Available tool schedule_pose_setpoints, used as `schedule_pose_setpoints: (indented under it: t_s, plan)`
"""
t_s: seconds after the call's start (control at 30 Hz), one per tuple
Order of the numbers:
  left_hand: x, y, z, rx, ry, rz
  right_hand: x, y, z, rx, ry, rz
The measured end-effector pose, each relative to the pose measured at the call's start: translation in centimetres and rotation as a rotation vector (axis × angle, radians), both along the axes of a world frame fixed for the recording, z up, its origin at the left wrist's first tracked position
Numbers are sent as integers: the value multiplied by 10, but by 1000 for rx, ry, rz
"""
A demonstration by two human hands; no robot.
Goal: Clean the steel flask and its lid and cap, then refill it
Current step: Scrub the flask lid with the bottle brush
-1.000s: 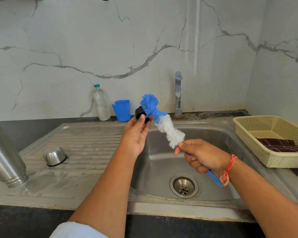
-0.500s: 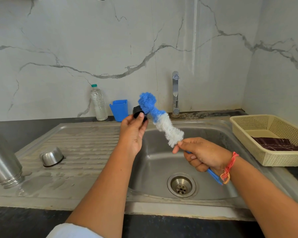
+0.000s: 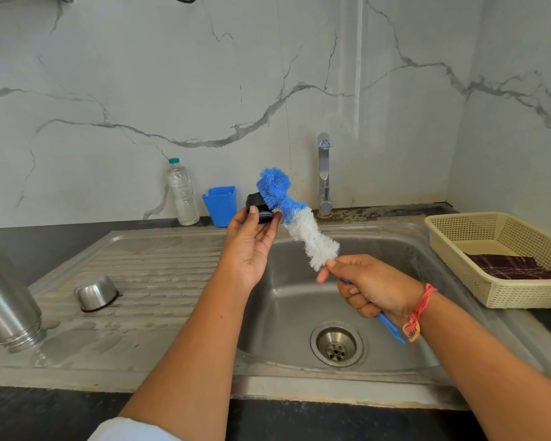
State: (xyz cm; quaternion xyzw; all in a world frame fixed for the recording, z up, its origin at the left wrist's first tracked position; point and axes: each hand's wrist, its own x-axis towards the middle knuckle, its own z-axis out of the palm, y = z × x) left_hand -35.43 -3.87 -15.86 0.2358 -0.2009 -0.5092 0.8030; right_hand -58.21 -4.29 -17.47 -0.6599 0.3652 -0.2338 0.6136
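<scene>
**A:** A white marble wall [image 3: 268,74] is rising behind a steel sink [image 3: 299,300], and both hands are working above the basin. Where is the lid sitting?

**B:** The black lid [image 3: 257,205] is sitting at the far tip of the left hand [image 3: 252,246]. The thumb and the nearly straight fingers are pinching its sides, with the palm turning toward the right.

**A:** And the other hand?

**B:** The right hand [image 3: 376,288] is wrapping fully round the blue handle of the brush [image 3: 296,221], nearer and further right. The brush is slanting from that fist up toward the far left, so its blue head is pressing against the lid's right side. The white bristles are spanning the gap between the hands.

**A:** How is the lid looking?

**B:** Small, round and dark, with a paler ring showing on its near face. I cannot tell whether it is soapy.

**A:** And the rest?

**B:** The flask [image 3: 4,297] is leaning mouth-down on the drainboard [image 3: 159,275] at the near left. The steel cap [image 3: 96,292] is lying rim-down to its right, apart from it. I am judging that the scrubbing is depending on working the brush along that slant.
</scene>
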Motion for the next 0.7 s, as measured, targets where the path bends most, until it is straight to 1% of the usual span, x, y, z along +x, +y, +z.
schedule_pose_setpoints:
  t_s: [0.07,0.2,0.4,0.5,0.6,0.7]
  plan:
    - [1,0,2,-12,30,-23,-1,-1,0,6,-21,-9]
    - [2,-2,1,-5,48,-2,-1,-1,-1,15,-24,-6]
    - [3,0,2,82,27,-17,-2,-1,-1,32,-3,9]
    - [4,-1,1,99,28,28,-4,0,0,53,34,48]
    - [6,-2,-1,88,-29,53,-3,2,1,39,60,79]
    - [1,0,0,91,-129,-24,-4,0,3,33,30,48]
